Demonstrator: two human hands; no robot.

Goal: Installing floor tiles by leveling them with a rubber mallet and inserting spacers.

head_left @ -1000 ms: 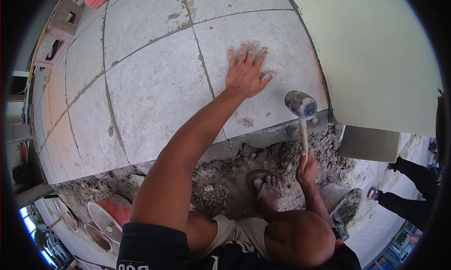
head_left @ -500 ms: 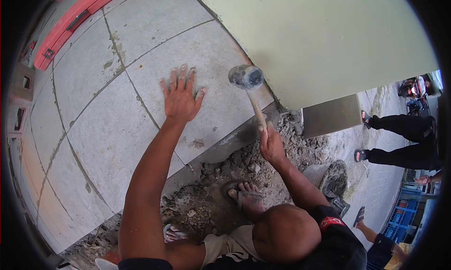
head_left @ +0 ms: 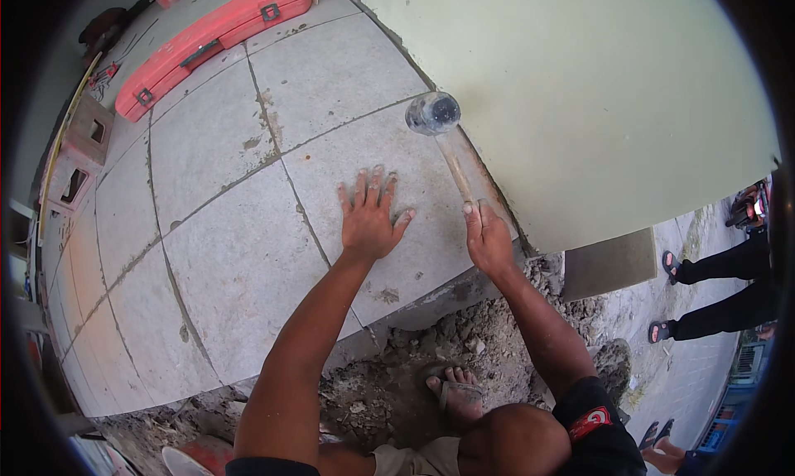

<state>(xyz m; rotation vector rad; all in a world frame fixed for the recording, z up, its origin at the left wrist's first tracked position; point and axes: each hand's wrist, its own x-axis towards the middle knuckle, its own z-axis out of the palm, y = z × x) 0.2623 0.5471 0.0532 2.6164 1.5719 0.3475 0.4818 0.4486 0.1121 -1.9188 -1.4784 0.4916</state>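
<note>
My left hand (head_left: 370, 225) lies flat with its fingers spread on a large grey floor tile (head_left: 352, 157) at the edge of the tiled floor. To its right, my right hand (head_left: 490, 240) grips a rubber mallet by its pale wooden handle. The mallet's dark, dust-whitened head (head_left: 433, 113) shows in front of the tile, close to the foot of the pale green wall (head_left: 596, 103). Whether the head touches the tile, I cannot tell. Dark joint lines run between the tiles.
A long red case (head_left: 211, 50) lies on the far tiles. Hollow blocks (head_left: 70, 178) stand at the left. Rubble and soil (head_left: 364, 397) fill the ground below the tile edge. A loose grey slab (head_left: 611, 263) sits by the wall's corner. People in sandals (head_left: 658, 331) stand at the right.
The view has shifted, so the floor and red case appear lower and further right. My right hand still holds the mallet, its head now further from my left hand. My left hand stays on the tile.
</note>
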